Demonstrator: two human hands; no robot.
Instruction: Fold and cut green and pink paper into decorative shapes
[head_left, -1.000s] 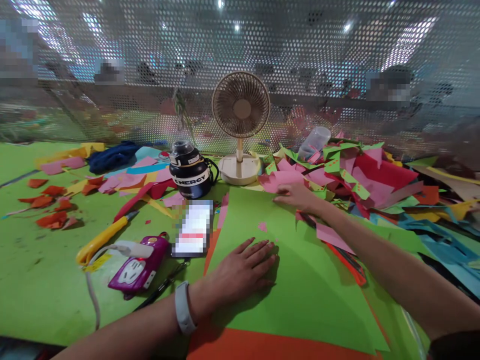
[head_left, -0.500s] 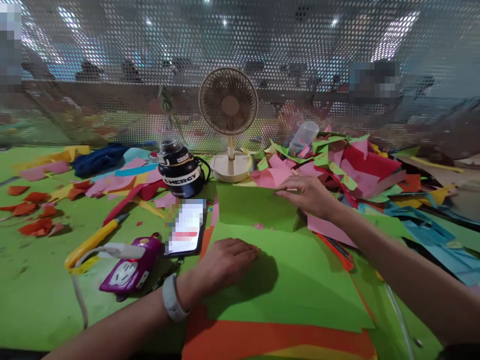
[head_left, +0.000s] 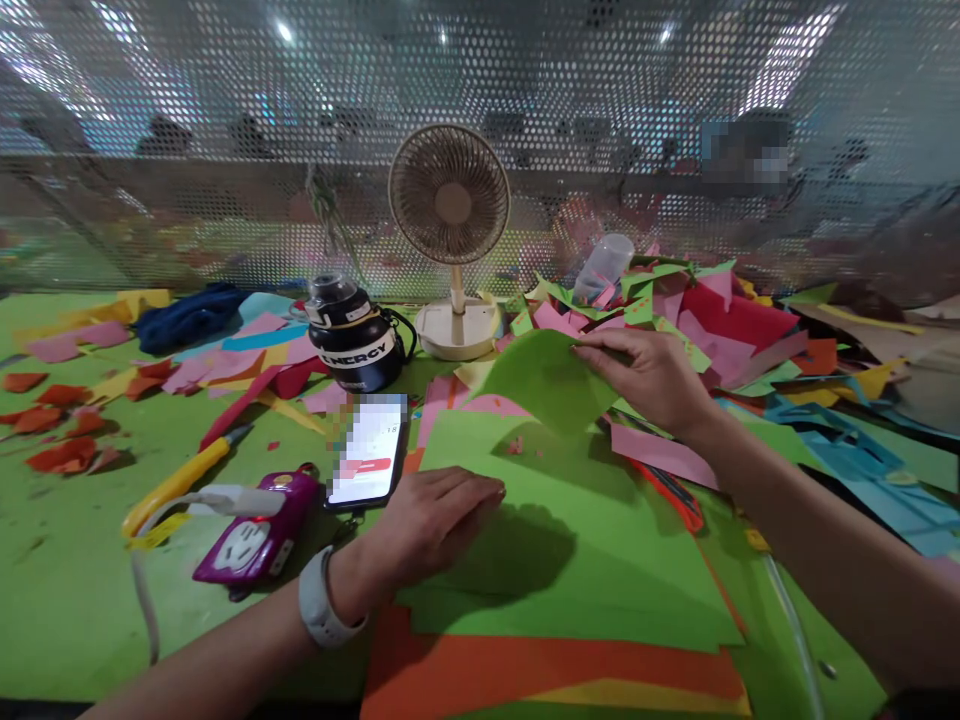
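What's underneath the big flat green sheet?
Orange paper sticks out from under the green sheet at its near edge; what lies beneath its middle is covered.

Perforated screen (head_left: 570, 65) behind green table (head_left: 67, 590).

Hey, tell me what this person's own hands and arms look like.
The left hand and right hand are gloveless. A pale grey band circles the left wrist; no sleeve shows on that forearm. The right wrist has nothing on it; a dark sleeve edge shows farther up.
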